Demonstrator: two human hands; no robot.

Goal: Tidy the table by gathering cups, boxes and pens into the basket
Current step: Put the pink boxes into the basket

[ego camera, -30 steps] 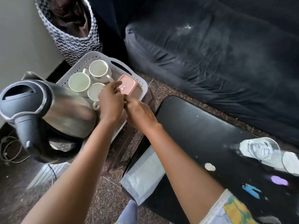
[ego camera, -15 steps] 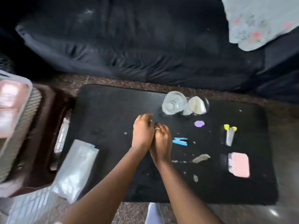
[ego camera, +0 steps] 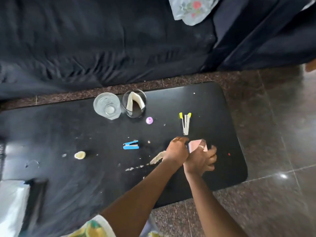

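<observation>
A small pink box (ego camera: 195,145) lies on the right part of the black table (ego camera: 68,134). My left hand (ego camera: 176,152) curls its fingers at the box's left edge. My right hand (ego camera: 200,160) grips it from the near side, a ringed finger lying over its top. Behind the box lie two yellow-capped pens (ego camera: 185,124). A clear glass cup (ego camera: 106,106) and a black mesh cup (ego camera: 134,105) holding folded paper stand at the table's far edge. The basket is out of view.
A blue stapler (ego camera: 131,145), a small purple cap (ego camera: 149,120), a cream lid (ego camera: 79,155) and crumbs lie on the table. A white plastic bag (ego camera: 12,202) hangs off its near left corner. A dark sofa (ego camera: 102,40) runs behind; tiled floor (ego camera: 273,151) lies to the right.
The view swung right, away from the basket with its cups and pink box. Both hands moved from mid-table to the right and took hold of the pink box lying there.
</observation>
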